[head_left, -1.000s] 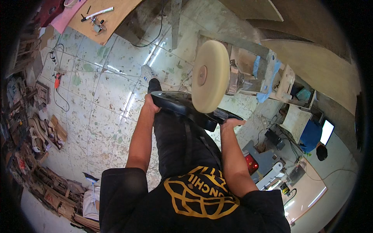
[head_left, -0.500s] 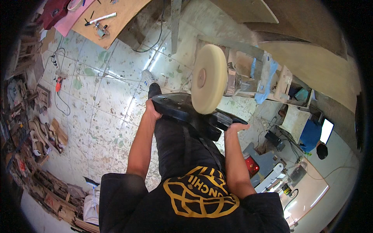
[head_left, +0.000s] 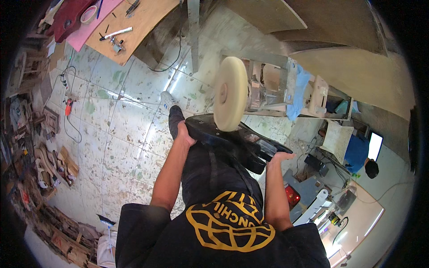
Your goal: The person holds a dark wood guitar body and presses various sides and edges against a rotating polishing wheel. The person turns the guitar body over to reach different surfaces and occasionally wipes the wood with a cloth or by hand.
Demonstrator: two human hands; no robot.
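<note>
Black guitar body (head_left: 201, 127) beneath the pale wheel (head_left: 230, 94), probably stiff, weighty and slick, best held by opposite ends, where left hand (head_left: 185, 134) and right hand (head_left: 280, 156) grasp it, fingers partly hidden.

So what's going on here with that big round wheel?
A person in a black T-shirt is holding a shiny black piece with both hands. The left hand grips its left end, and the right hand holds its right end. The pale round wheel sits right over the piece and seems to be up against it, though I can't be sure they touch. The wheel is mounted on a machine.
</note>
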